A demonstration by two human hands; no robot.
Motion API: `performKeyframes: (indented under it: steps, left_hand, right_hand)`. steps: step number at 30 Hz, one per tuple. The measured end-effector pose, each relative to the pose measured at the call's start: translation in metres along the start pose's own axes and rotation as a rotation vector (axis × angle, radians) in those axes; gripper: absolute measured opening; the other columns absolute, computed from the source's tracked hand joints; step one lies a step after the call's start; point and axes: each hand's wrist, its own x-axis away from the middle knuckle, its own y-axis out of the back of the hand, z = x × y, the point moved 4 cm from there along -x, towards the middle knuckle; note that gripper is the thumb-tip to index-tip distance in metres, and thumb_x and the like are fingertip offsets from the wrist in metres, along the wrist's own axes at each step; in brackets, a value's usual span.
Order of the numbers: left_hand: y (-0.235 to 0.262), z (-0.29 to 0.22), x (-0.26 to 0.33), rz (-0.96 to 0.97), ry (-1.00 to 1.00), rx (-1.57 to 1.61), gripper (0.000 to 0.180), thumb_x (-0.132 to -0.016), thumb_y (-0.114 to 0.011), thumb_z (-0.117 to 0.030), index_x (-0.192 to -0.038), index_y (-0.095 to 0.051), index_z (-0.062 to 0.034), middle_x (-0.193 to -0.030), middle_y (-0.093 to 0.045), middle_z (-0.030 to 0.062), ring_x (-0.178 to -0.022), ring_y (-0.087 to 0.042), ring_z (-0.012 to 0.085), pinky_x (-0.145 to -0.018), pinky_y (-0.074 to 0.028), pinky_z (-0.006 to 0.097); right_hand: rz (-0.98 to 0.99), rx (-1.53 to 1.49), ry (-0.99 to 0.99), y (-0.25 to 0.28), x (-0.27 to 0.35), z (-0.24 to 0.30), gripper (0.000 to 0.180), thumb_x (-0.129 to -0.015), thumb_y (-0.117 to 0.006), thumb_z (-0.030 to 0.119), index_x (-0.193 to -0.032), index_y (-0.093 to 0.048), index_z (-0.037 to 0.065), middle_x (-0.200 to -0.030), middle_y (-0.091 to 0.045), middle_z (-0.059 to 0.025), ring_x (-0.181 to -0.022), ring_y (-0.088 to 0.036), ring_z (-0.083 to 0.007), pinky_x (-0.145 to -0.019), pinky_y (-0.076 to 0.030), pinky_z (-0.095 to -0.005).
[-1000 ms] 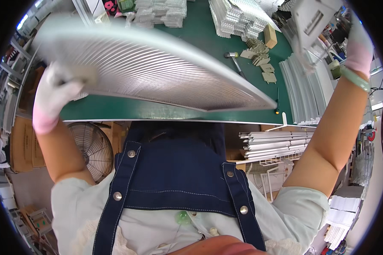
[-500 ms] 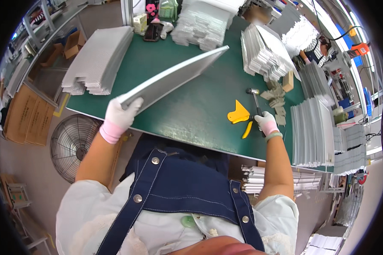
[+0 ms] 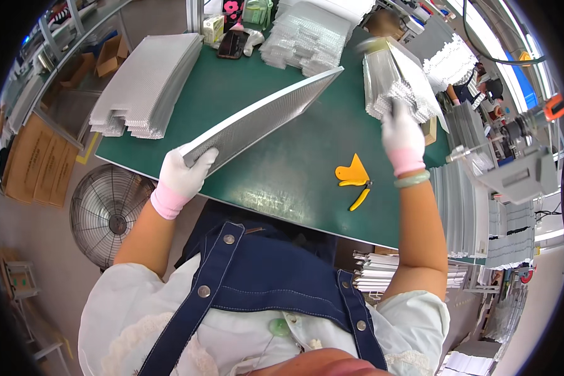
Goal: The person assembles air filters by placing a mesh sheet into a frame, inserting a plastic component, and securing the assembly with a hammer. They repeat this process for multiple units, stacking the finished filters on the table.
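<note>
My left hand (image 3: 187,172), in a white glove with a pink cuff, grips the near end of a thin grey mesh panel (image 3: 263,125) with a pale rim. The panel is tilted on edge above the green table. My right hand (image 3: 402,135), gloved alike, is raised at the right, closed round a hammer. The hammer's head (image 3: 372,45) is smeared by motion near a stack of silvery panels (image 3: 382,81); its shaft is hard to make out. Left of my right forearm lie a yellow scraper (image 3: 354,172) and yellow-handled cutters (image 3: 360,197).
Mesh panels (image 3: 144,81) are stacked at the table's left, more (image 3: 310,37) at the back. A black phone (image 3: 233,44) lies near them. Upright panels (image 3: 460,200) line the right side, beside a grey-and-orange machine (image 3: 526,156). A floor fan (image 3: 109,216) stands left.
My right hand has lifted the hammer from beside the yellow tools, moving up and away toward the silvery stack. The left hand still holds the panel, barely shifted. The grey machine has come into view.
</note>
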Motion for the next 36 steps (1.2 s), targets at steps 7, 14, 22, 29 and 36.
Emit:
performKeyframes:
  steps: [7,14,22,29,36]
  left_hand:
    - [-0.009,-0.022,0.000,0.023,0.063,-0.091,0.030,-0.093,-0.068,-0.016,-0.117,-0.067,0.0005,-0.080,-0.068,0.0014,-0.070,-0.060,0.0084,-0.065,-0.050,0.025]
    - [-0.116,-0.089,0.029,0.692,-0.442,-0.303,0.076,-0.079,-0.077,-0.032,-0.138,-0.045,0.0041,-0.133,-0.052,0.0270,-0.128,-0.048,0.0421,-0.110,-0.038,0.043]
    - [-0.087,0.010,0.023,0.686,0.371,-0.369,0.064,-0.095,-0.061,-0.033,-0.138,-0.043,0.0108,-0.128,-0.059,0.0276,-0.119,-0.059,0.0336,-0.102,-0.045,0.038]
    - [-0.095,0.015,0.013,0.665,0.631,-0.204,0.069,-0.096,-0.059,-0.036,-0.139,-0.040,0.0151,-0.132,-0.055,0.0297,-0.122,-0.057,0.0321,-0.098,-0.050,0.037]
    - [-0.132,-0.043,0.045,0.653,-0.331,-0.963,0.088,-0.072,-0.077,-0.050,-0.135,-0.046,0.0036,-0.139,-0.045,0.0283,-0.135,-0.040,0.0439,-0.114,-0.032,0.046]
  right_hand:
    - [0.390,0.029,-0.249,-0.077,0.033,-0.058,0.036,-0.092,-0.061,0.029,-0.118,-0.053,0.007,-0.101,-0.068,-0.0214,-0.099,-0.066,-0.0397,-0.086,-0.051,-0.0506]
    - [0.120,-0.173,-0.111,-0.091,0.109,-0.050,0.034,-0.094,-0.058,0.032,-0.115,-0.063,0.006,-0.105,-0.068,-0.0186,-0.100,-0.064,-0.0373,-0.088,-0.051,-0.0453]
    - [0.757,-0.878,-0.508,-0.078,0.249,0.007,0.043,-0.099,-0.057,0.033,-0.122,-0.057,-0.003,-0.099,-0.067,-0.0112,-0.075,-0.064,-0.0133,-0.065,-0.053,-0.0285]
    - [0.793,-1.302,-0.759,-0.061,0.250,0.019,0.058,-0.099,-0.057,0.032,-0.141,-0.042,-0.006,-0.107,-0.065,-0.0104,-0.092,-0.064,-0.0165,-0.079,-0.054,-0.0291]
    - [0.568,-1.608,-0.639,-0.054,0.240,0.021,0.059,-0.096,-0.063,0.024,-0.143,-0.041,-0.005,-0.098,-0.067,-0.0065,-0.079,-0.062,-0.0096,-0.068,-0.050,-0.0216]
